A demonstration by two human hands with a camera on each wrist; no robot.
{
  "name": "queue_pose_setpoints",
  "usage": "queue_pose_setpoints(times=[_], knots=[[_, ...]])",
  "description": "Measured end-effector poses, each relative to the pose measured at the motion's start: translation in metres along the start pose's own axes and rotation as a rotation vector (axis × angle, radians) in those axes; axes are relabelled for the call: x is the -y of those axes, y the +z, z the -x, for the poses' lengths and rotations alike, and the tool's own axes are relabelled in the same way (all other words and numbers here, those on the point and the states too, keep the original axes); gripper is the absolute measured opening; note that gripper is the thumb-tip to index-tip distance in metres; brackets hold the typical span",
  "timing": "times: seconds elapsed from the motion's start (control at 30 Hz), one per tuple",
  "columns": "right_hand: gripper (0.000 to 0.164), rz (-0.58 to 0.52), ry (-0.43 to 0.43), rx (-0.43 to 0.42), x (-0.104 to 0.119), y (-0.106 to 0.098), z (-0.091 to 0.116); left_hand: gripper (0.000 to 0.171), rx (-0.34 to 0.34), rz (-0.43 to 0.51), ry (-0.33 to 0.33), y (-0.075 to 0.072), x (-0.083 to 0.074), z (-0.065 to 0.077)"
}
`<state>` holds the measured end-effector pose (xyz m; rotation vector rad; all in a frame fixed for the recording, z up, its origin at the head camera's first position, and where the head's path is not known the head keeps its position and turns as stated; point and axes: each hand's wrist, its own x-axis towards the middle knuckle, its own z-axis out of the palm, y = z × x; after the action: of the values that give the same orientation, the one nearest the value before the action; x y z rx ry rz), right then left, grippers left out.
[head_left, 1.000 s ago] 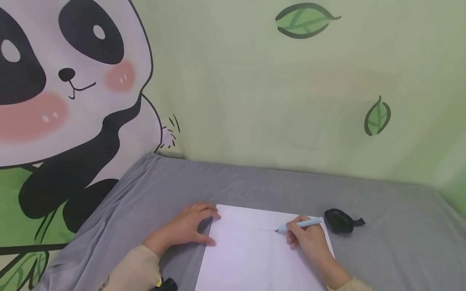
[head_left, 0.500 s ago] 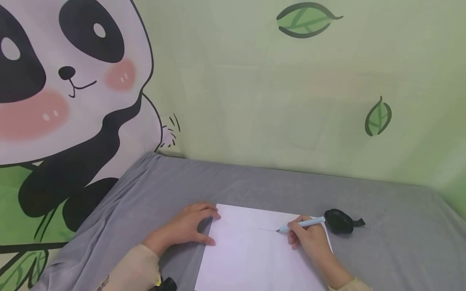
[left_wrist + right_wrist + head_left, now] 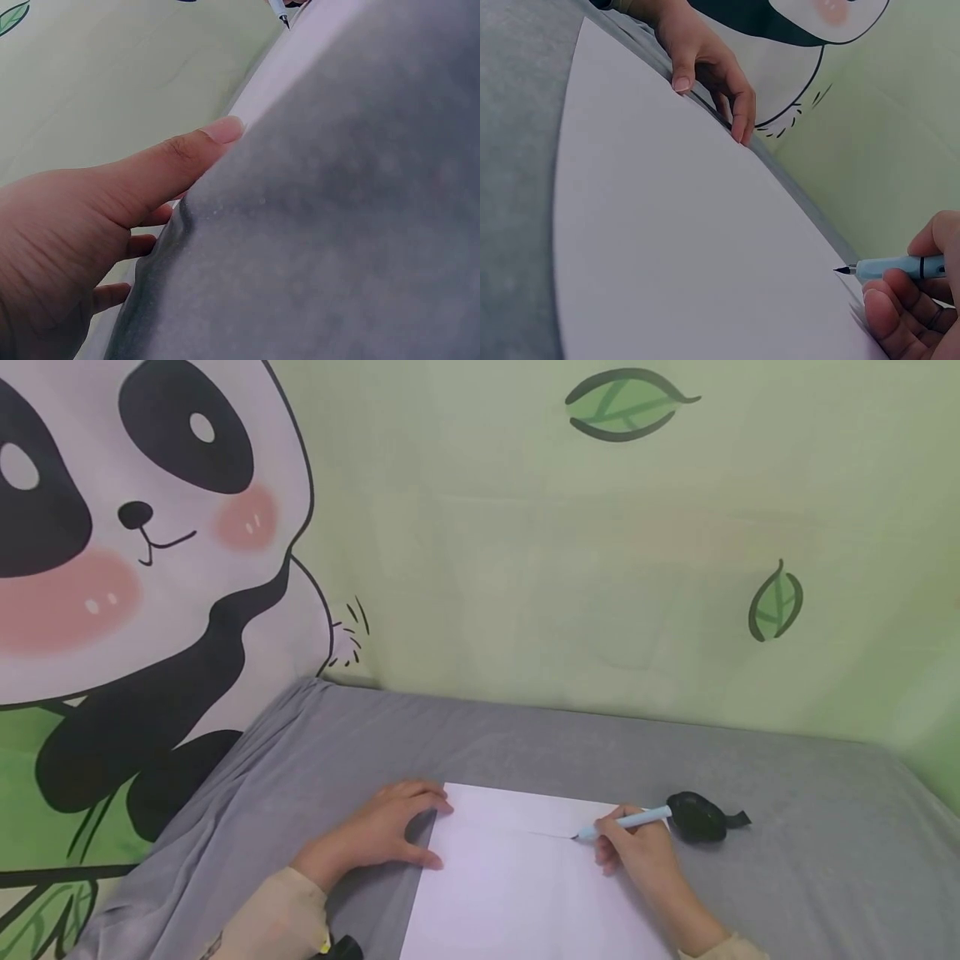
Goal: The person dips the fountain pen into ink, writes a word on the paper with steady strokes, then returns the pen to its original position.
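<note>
A white sheet of paper [image 3: 517, 893] lies on the grey cloth, with a thin, faint line across its upper part. My right hand [image 3: 637, 847] pinches a light blue pen [image 3: 630, 821] between thumb and fingers. The pen's dark pointed tip meets the paper at the right end of that line; in the right wrist view the pen [image 3: 900, 268] slants low over the sheet. At the sheet's left edge rests my left hand [image 3: 390, 827], thumb and fingers spread apart. Its thumb lies by the paper edge in the left wrist view, where the left hand [image 3: 97, 202] fills the lower left.
Grey cloth [image 3: 487, 735] covers the surface up to the wall. Right of the paper's top corner sits a rounded black object [image 3: 697, 817] with a short tab. Another black object [image 3: 347, 947] is partly hidden by the left sleeve. Behind stands a green wall [image 3: 525, 568] with a panda picture.
The pen tip has crept slightly to the right, and the thin line has grown a little longer with it. The left hand and the paper stay in place.
</note>
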<state>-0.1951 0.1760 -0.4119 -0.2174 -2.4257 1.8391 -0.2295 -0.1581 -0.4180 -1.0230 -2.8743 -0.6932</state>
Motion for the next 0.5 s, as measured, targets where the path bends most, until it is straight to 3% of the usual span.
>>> queue_pose_setpoints(times=[0.5], knots=[[0.01,-0.027,0.018,-0.005,-0.0013,-0.002,-0.0012,0.062,-0.013,-0.007,0.007,0.0013,0.0014,-0.0007]])
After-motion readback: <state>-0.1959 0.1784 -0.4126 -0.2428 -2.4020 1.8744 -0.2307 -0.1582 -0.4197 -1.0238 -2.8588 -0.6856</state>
